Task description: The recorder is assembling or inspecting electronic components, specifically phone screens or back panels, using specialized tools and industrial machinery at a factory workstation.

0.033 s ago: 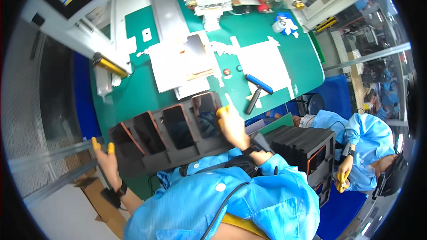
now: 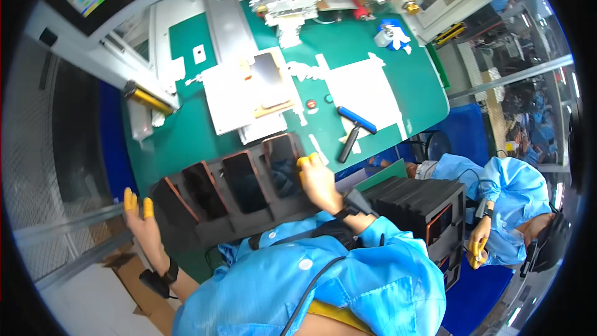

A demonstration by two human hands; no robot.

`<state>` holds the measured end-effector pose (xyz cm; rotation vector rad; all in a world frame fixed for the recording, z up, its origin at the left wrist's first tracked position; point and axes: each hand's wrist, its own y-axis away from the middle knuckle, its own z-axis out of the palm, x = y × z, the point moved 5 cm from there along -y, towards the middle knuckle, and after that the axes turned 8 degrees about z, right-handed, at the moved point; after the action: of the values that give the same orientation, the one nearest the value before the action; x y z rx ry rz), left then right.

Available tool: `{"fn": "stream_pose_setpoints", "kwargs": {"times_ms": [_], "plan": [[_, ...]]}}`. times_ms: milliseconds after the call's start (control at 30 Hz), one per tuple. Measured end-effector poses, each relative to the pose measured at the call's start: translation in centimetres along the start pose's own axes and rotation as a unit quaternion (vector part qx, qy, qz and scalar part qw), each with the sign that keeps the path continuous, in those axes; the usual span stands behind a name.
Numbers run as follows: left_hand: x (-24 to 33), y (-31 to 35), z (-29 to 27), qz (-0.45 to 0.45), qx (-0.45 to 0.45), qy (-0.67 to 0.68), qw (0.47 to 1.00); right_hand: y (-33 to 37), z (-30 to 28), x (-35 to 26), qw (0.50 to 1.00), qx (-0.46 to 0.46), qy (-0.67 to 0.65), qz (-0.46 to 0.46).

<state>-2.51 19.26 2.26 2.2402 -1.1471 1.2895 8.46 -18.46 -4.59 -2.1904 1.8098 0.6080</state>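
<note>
A black tray (image 2: 231, 226) lies tilted along the near edge of the bench, just in front of my body. In its slots sit several dark, glossy, phone-shaped panels (image 2: 246, 182) with orange edges. My right hand (image 2: 319, 182), with yellow fingertip covers, is closed on the tray's right end. My left hand (image 2: 142, 221), also with yellow fingertip covers, is raised beyond the tray's left end. Its fingers are spread and hold nothing, apart from the tray.
On the green bench (image 2: 193, 134) lie a blue roller with a black handle (image 2: 356, 126), white sheets (image 2: 367, 90) and a board bearing a dark panel (image 2: 267, 71). A metal fixture (image 2: 286, 0) stands behind. Stacked black trays (image 2: 410, 202) are at my right, beside a seated co-worker (image 2: 513, 202).
The view has shifted slightly. My left hand has moved a little forward, its fingers still spread. My right hand keeps its hold on the tray.
</note>
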Motion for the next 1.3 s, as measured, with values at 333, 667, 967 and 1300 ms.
{"fn": "stream_pose_setpoints", "kwargs": {"times_ms": [333,667,967,1300], "plan": [[9.3,-7.7,31.3,0.067,-0.157,-0.095,0.981,-1.3,1.7,0.7,0.991,-0.094,-0.099,0.019],[9.3,-8.5,34.1,-0.059,-0.152,-0.012,0.987,-1.3,1.9,1.4,0.953,-0.191,-0.234,-0.006],[13.6,-2.2,20.4,-0.191,-0.156,0.529,0.812,-12.1,-4.0,4.5,0.937,-0.009,-0.350,-0.021],[9.5,5.4,13.9,-0.231,-0.037,0.616,0.752,-21.3,1.2,1.1,0.976,0.034,-0.198,0.088]]}}
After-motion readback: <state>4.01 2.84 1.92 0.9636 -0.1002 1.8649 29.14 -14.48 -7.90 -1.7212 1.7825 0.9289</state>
